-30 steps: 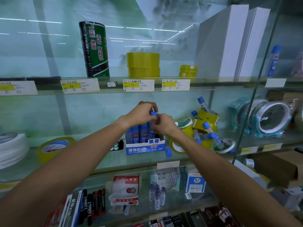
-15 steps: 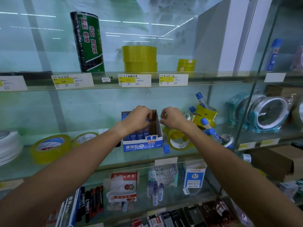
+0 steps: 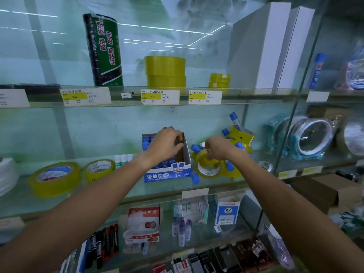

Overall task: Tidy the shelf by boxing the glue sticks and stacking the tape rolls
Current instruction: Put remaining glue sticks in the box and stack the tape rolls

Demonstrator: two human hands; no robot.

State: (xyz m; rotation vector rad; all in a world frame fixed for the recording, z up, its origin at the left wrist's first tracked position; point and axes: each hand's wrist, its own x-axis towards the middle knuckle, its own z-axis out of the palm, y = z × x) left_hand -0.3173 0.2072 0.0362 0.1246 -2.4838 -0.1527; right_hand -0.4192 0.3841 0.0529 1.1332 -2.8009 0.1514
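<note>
With curled fingers the left hand [image 3: 166,143] steadies the open blue-and-white cardboard glue box [image 3: 167,170], likely to keep it from sliding, while at its three o'clock the right hand [image 3: 215,148] pinches a yellow tape roll [image 3: 208,167] (loose blue-capped glue sticks [image 3: 195,148] tangled around it).

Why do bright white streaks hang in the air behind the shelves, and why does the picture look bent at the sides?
Head view: the streaks are ceiling lights mirrored in the glass back panel; the wide lens bows the shelf edge and stretches both forearms; the left tape roll looks smeared.
</note>
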